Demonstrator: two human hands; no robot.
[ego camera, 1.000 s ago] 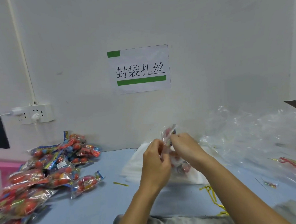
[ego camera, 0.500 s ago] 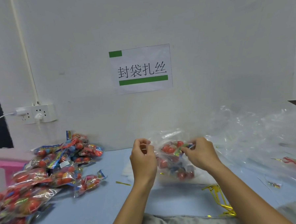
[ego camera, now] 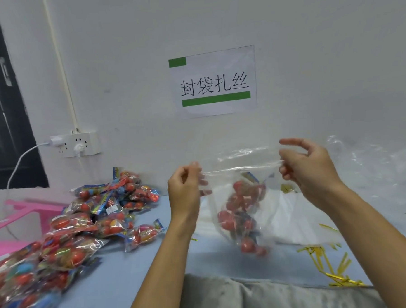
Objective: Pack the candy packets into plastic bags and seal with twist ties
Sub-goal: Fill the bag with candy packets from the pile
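Note:
A clear plastic bag hangs in the air above the blue table, its mouth stretched wide between my two hands. My left hand pinches the left edge of the mouth. My right hand pinches the right edge, its upper fingers spread. Red candy packets sit inside the bag, blurred. A heap of loose candy packets lies on the table to the left. Gold twist ties are scattered at the lower right.
A stack of flat clear bags lies behind the held bag, with crumpled plastic to the right. A pink stool stands at far left. A power strip and a paper sign hang on the wall.
My hands have drawn apart and risen, pulling the bag's mouth wide open. The bag with its candy has lifted off the table. The view has tilted and moved closer.

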